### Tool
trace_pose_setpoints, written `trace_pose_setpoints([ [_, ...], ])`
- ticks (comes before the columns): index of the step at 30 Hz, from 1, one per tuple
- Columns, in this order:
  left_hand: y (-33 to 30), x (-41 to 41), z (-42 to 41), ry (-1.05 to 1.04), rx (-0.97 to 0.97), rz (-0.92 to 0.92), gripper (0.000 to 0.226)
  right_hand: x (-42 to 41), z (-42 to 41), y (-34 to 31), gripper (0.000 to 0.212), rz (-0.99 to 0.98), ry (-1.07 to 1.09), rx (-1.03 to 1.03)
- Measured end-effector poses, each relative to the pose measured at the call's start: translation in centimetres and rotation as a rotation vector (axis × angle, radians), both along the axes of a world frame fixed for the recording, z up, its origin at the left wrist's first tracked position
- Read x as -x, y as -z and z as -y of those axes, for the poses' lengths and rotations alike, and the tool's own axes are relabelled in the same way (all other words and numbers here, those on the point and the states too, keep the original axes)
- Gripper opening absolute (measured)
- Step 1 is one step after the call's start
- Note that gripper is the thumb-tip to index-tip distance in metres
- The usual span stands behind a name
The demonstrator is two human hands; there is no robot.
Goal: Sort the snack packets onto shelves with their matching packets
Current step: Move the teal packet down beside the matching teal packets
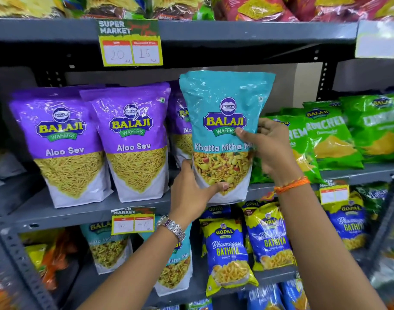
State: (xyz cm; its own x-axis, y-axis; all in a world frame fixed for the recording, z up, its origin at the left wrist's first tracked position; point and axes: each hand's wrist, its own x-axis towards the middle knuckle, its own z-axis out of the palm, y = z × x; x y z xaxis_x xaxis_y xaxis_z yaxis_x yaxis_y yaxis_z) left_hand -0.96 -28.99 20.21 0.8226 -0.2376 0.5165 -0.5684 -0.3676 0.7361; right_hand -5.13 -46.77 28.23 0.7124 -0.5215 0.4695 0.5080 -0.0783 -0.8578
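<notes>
**Head view: teal packet held up at the middle shelf**

On the left of the grey middle shelf [64,211] stand two purple Aloo Sev packets [64,144], upright and side by side, with a third purple one partly hidden behind the teal packet. A price tag [130,42] reading 20 and 15 hangs from the shelf edge above them.

The left hand [192,186], with a metal watch [172,228] on its wrist, grips the lower left corner of the teal Khatta Mitha Mix packet [225,121], thumb across the front. The packet is upright, in front of the middle shelf, between the purple packets and the green ones.

The right hand [267,145] clasps the packet's right edge at mid-height, thumb on the front; orange threads [292,185] circle its wrist.

Further right, green packets [330,139] lean on the same shelf. One shelf lower stand more teal Mix packets [110,249] at left and blue Gathiya packets [228,253] at right.
</notes>
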Motion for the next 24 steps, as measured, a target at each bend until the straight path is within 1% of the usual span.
trace_pose_setpoints([
  [3, 0.2, 2.3, -2.5, 0.007, 0.014, 0.018, 0.087, 2.9, -2.1, 0.3, 0.021, 0.028, 0.016, 0.043],
  [6, 1.4, 4.1, -6.1, 0.005, 0.049, 0.006, 0.087, 5.1, -5.3, 1.3, 0.017, 0.07, -0.011, 0.053],
  [9, 3.8, 5.8, -10.8, -0.009, 0.086, -0.021, 0.089, 6.1, -9.4, 3.6, 0.016, 0.09, -0.08, 0.07],
  [13, 8.2, 7.3, -17.1, -0.107, 0.094, -0.061, 0.093, 5.7, -15.2, 8.1, 0.019, 0.071, -0.205, 0.096],
  [15, 10.8, 7.6, -19.9, -0.167, 0.101, -0.119, 0.092, 4.9, -17.9, 10.7, 0.02, 0.037, -0.263, 0.103],
  [18, 15.0, 7.7, -23.9, -0.289, 0.067, -0.199, 0.095, 3.2, -21.8, 15.5, 0.023, -0.078, -0.294, 0.11],
  [20, 18.0, 7.3, -26.0, -0.324, 0.091, -0.262, 0.092, 2.1, -24.2, 18.7, 0.019, -0.14, -0.303, 0.126],
  [22, 20.7, 6.9, -27.7, -0.332, 0.098, -0.323, 0.088, 1.1, -26.3, 22.2, 0.036, -0.227, -0.274, 0.159],
  [23, 22.0, 6.7, -28.4, -0.334, 0.081, -0.35, 0.088, 0.8, -27.1, 23.9, 0.04, -0.276, -0.281, 0.152],
  [24, 23.1, 6.4, -28.9, -0.331, 0.056, -0.374, 0.089, 0.5, -27.9, 25.5, 0.034, -0.321, -0.31, 0.117],
])
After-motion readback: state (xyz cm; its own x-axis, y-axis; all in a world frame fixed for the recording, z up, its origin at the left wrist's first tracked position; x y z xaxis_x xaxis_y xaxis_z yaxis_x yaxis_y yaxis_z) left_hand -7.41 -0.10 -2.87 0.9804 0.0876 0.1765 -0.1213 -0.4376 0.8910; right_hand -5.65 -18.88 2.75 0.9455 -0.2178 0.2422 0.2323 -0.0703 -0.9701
